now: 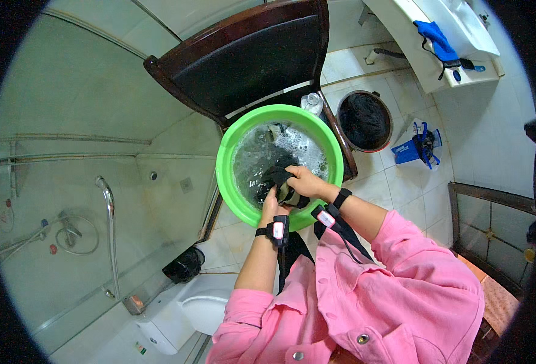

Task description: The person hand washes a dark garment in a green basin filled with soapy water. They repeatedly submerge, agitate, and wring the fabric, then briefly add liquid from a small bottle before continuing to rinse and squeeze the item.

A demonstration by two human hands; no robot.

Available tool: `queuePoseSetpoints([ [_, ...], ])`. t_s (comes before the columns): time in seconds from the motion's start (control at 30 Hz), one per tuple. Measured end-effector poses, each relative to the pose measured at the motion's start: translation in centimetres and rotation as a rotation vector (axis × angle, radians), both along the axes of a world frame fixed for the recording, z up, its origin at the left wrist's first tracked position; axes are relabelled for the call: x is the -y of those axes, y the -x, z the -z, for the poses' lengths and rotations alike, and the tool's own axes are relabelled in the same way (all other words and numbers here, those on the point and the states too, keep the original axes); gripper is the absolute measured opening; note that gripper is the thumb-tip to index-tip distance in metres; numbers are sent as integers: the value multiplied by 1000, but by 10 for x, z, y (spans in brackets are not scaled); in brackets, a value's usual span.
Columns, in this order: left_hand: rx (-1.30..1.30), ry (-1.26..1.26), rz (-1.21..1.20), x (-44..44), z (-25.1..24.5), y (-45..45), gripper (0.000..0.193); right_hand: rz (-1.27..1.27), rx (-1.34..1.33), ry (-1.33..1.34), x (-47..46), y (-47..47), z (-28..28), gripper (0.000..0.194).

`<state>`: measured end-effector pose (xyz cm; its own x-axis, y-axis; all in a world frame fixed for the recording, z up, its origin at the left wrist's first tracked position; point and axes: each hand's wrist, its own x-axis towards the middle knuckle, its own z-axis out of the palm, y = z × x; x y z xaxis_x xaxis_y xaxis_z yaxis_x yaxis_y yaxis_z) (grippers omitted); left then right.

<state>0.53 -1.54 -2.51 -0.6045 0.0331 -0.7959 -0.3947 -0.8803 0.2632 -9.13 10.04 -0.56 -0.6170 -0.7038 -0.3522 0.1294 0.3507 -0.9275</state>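
A wet dark cloth item [277, 175] with a lighter patterned part is held between my two hands, over the near side of a green plastic basin [226, 182]. My left hand [273, 204] supports it from below and the left. My right hand [305, 181] pinches it from the right, fingers closed on the fabric. Soapy grey water [254, 150] with white suds fills the basin, and more dark fabric lies partly under it. The basin rests on the seat of a dark wooden chair.
The chair's padded back [259, 59] rises behind the basin, beside a clear bottle [312, 103]. A bucket with dark contents [365, 119] and a blue bag [406, 151] stand right on the tiles. Blue cloth [436, 41] lies on the washbasin counter. A toilet [204, 314] is lower left.
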Motion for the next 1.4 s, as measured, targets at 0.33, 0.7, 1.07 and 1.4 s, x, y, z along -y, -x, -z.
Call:
queuePoseSetpoints([
  [0.33, -100, 306, 155, 2, -38, 5, 11, -165, -476, -295, -11, 19, 36, 36],
  [0.7, 84, 29, 132, 14, 1, -9, 78, -562, -215, -617, 15, -21, 30, 98],
  [1.07, 276, 47, 32, 35, -5, -35, 61, -364, -87, -471, 11, 2, 63, 53],
  [1.4, -176, -105, 85, 29, -11, -8, 47, -105, 216, 121, -10, 19, -103, 34],
])
